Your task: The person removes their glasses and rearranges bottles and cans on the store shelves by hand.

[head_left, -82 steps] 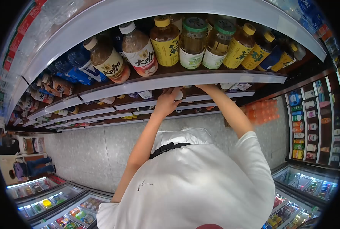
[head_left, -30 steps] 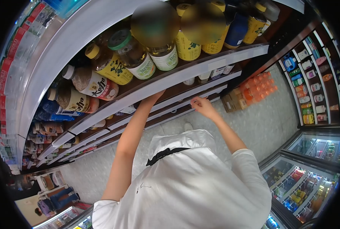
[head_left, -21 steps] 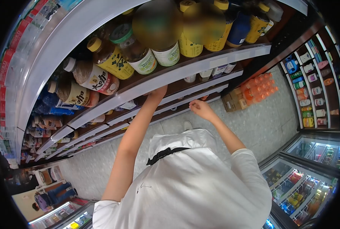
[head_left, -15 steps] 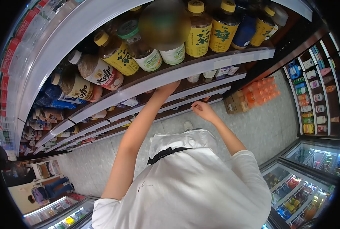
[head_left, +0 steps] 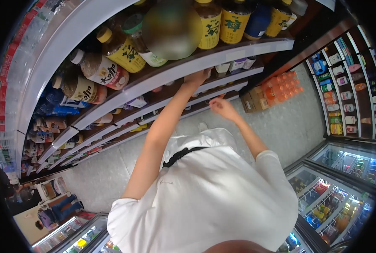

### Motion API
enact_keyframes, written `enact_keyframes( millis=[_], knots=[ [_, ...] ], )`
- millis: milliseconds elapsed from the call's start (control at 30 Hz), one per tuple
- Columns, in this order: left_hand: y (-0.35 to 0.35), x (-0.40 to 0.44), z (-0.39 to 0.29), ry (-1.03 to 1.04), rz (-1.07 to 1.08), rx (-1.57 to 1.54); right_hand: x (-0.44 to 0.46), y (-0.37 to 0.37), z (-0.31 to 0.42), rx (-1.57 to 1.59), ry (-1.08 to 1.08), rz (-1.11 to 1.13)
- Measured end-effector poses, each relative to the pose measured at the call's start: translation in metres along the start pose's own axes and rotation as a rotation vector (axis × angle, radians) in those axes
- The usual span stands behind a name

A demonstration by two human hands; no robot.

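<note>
My left hand [head_left: 197, 76] reaches in beneath the front edge of the upper shelf, and the shelf edge covers part of it. Its fingers are mostly hidden, beside white containers [head_left: 222, 68] on the shelf below; I cannot see whether it grips one. My right hand [head_left: 223, 108] hangs lower, in front of the lower shelves, fingers curled in loosely and nothing visible in them. Above my left hand stand yellow-labelled tea bottles [head_left: 210, 30], a green-capped bottle [head_left: 134, 26] and brown bottles with white labels [head_left: 105, 72]. A blurred patch hides some bottles.
Cardboard boxes [head_left: 254, 100] and a pack of orange bottles [head_left: 283, 88] sit on the floor at right. Another stocked shelf [head_left: 339, 84] stands beyond. Glass-topped coolers [head_left: 323, 198] line the aisle behind me. A person [head_left: 55, 213] is far off at lower left.
My left hand has moved right along the shelf, to where a white container showed before. My right hand has risen slightly in view. The whole view has shifted a little.
</note>
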State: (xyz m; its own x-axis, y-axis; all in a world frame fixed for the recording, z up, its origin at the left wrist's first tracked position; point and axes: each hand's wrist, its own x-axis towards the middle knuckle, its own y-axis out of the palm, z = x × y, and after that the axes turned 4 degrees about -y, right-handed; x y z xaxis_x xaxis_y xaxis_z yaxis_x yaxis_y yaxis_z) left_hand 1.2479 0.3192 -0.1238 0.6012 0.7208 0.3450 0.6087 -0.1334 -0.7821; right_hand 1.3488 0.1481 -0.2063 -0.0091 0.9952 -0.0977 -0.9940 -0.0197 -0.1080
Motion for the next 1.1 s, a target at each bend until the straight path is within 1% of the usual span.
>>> enact_keyframes(
  millis=[33,100,133,167,200,267,300,333,367,400,433,467,500,533,567,600,667,700,733,767,833,900,967,1000,1067,1100],
  knots=[
    [-0.004,-0.009,0.000,-0.010,-0.002,0.052,0.003,-0.010,-0.004,-0.033,-0.047,-0.039],
    [-0.022,-0.023,-0.005,-0.004,-0.016,0.091,0.009,-0.032,0.001,-0.115,-0.022,-0.165],
    [-0.029,-0.032,-0.006,0.005,-0.025,0.125,0.010,-0.043,0.020,-0.099,-0.017,-0.217],
    [-0.032,-0.039,-0.002,-0.045,-0.009,0.118,0.014,-0.055,0.020,-0.051,-0.032,-0.295],
    [-0.035,-0.043,0.003,-0.051,-0.014,0.122,0.022,-0.065,0.021,-0.213,-0.119,-0.397],
    [-0.042,-0.051,0.009,0.033,-0.090,0.238,0.035,-0.079,0.031,-0.340,-0.126,-0.586],
    [-0.043,-0.052,0.010,0.033,-0.098,0.244,0.042,-0.082,0.040,-0.395,-0.172,-0.639],
    [-0.043,-0.055,0.008,-0.032,-0.106,0.187,0.047,-0.083,0.048,-0.448,-0.214,-0.692],
    [-0.044,-0.056,0.005,-0.097,-0.114,0.128,0.054,-0.082,0.052,-0.444,-0.220,-0.690],
    [-0.044,-0.055,0.002,-0.097,-0.116,0.134,0.063,-0.082,0.055,-0.610,-0.325,-0.747],
    [-0.043,-0.054,-0.001,-0.158,-0.111,0.143,0.070,-0.079,0.057,-0.775,-0.428,-0.802],
    [-0.045,-0.053,-0.005,-0.219,-0.103,0.151,0.075,-0.076,0.060,-0.769,-0.425,-0.806],
    [-0.050,-0.052,-0.008,-0.214,-0.097,0.155,0.079,-0.070,0.064,-0.859,-0.314,-0.722],
    [-0.053,-0.048,-0.012,-0.121,-0.150,0.251,0.082,-0.065,0.068,-0.946,-0.203,-0.639],
    [-0.055,-0.044,-0.014,-0.023,-0.202,0.345,0.082,-0.057,0.074,-0.947,-0.224,-0.654],
    [-0.054,-0.040,-0.012,-0.009,-0.195,0.345,0.086,-0.055,0.072,-0.941,-0.217,-0.668],
    [-0.054,-0.031,-0.010,0.048,-0.079,0.326,0.096,-0.055,0.067,-0.877,-0.074,-0.690],
    [-0.055,-0.027,-0.012,0.059,-0.071,0.323,0.095,-0.055,0.066,-0.874,-0.071,-0.704],
    [-0.057,-0.022,-0.015,0.069,-0.008,0.270,0.094,-0.057,0.065,-0.871,-0.062,-0.716],
    [-0.059,-0.018,-0.019,0.078,0.055,0.218,0.092,-0.060,0.063,-0.872,-0.070,-0.671],
    [-0.041,-0.007,-0.003,0.089,0.102,0.189,0.085,-0.061,0.067,-0.850,-0.065,-0.609],
    [-0.020,0.003,0.018,0.100,0.148,0.162,0.076,-0.064,0.067,-0.829,-0.051,-0.609],
    [-0.010,0.013,0.027,0.154,0.139,0.045,0.070,-0.068,0.067,-0.810,-0.045,-0.611],
    [-0.007,0.016,0.026,0.165,0.146,0.046,0.067,-0.070,0.064,-0.773,-0.039,-0.608],
    [0.000,0.022,0.024,0.154,0.064,-0.063,0.060,-0.073,0.062,-0.732,-0.034,-0.619],
    [0.007,0.026,0.028,0.259,-0.017,-0.124,0.054,-0.074,0.061,-0.712,-0.124,-0.602]
  ],
)
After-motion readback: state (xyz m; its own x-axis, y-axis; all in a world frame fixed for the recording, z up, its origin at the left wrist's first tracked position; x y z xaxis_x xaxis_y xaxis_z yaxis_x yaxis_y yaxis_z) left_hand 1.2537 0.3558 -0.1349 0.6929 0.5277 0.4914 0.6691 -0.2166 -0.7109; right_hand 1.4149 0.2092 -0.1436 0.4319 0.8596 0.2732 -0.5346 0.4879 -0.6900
